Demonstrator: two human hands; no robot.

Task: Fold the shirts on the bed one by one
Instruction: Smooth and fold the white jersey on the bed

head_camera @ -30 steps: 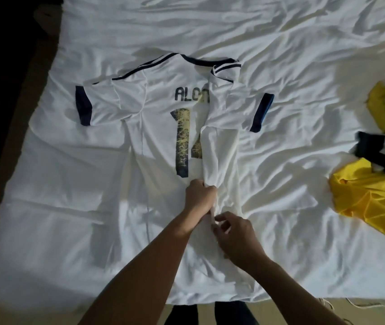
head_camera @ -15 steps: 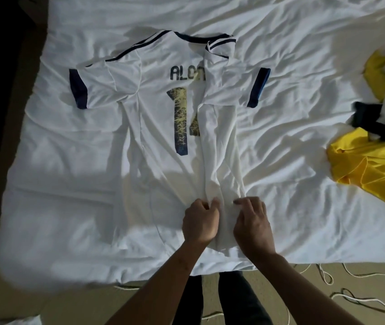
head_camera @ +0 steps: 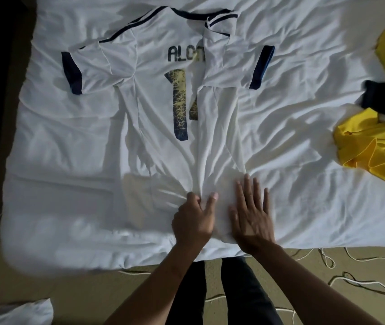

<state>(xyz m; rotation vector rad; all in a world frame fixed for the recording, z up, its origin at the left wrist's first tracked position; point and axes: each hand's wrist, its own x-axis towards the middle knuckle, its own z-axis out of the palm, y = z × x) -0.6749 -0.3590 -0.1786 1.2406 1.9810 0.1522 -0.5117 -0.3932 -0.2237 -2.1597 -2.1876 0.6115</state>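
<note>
A white football shirt with navy trim lies back-up on the bed. Its right side is folded inward over part of the printed name and number, with that sleeve sticking out to the right. At the hem, my left hand rests on the bunched cloth with its fingers partly curled; whether it pinches the fabric is unclear. My right hand lies flat with straight, spread fingers, pressing the folded flap down.
A pile of yellow, navy and white shirts sits at the bed's right edge. White cables trail on the floor below the bed's near edge. A white cloth shows at the bottom left. My legs stand against the bed.
My right hand has opened from a pinch at the hem to a flat palm on the folded flap. Both hands have drawn down toward the hem, and the flap lies flatter.
</note>
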